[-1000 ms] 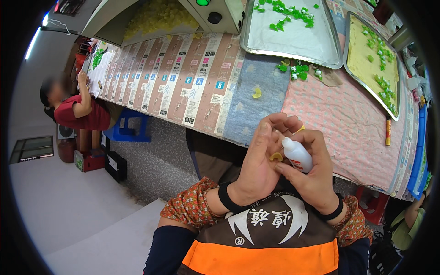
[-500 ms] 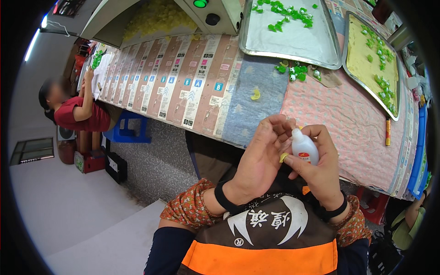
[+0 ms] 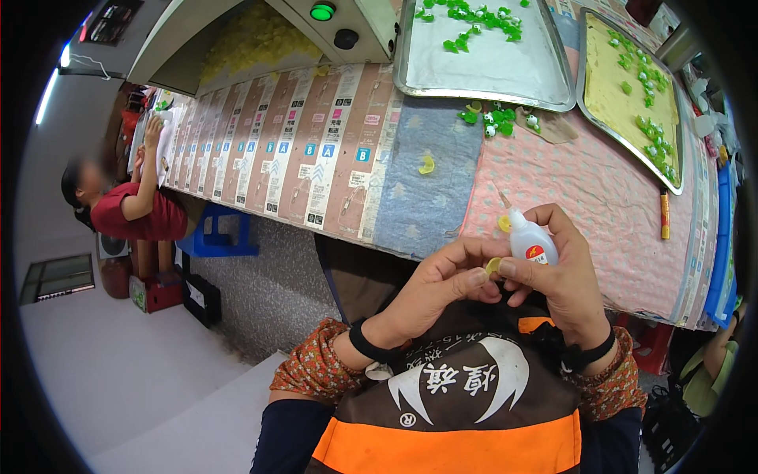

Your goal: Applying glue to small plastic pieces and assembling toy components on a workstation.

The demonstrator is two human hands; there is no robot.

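Observation:
My right hand (image 3: 564, 272) is wrapped round a small white squeeze bottle (image 3: 535, 243), its thin nozzle tilted up and to the left. Between the tips of both thumbs sits a small curved yellow piece (image 3: 493, 266). My left hand (image 3: 434, 296) is closed in a pinch at that piece, just left of the bottle. A second yellow piece (image 3: 504, 223) shows beside the bottle's neck; whether it is held or lies on the cloth, I cannot tell. Another yellow piece (image 3: 427, 164) rests on the blue cloth beyond my hands.
Green-and-white small parts (image 3: 497, 120) lie beyond my hands, near a metal tray (image 3: 482, 91) of green parts. A yellow-lined tray (image 3: 632, 130) stands right. A grey machine (image 3: 347, 20) over many yellow pieces is far left. A person in red (image 3: 134, 209) works at the table's left end.
My left hand has gone from open fingers near the nozzle to a pinch at the yellow piece. The nozzle now shows uncovered. The whole view has shifted slightly.

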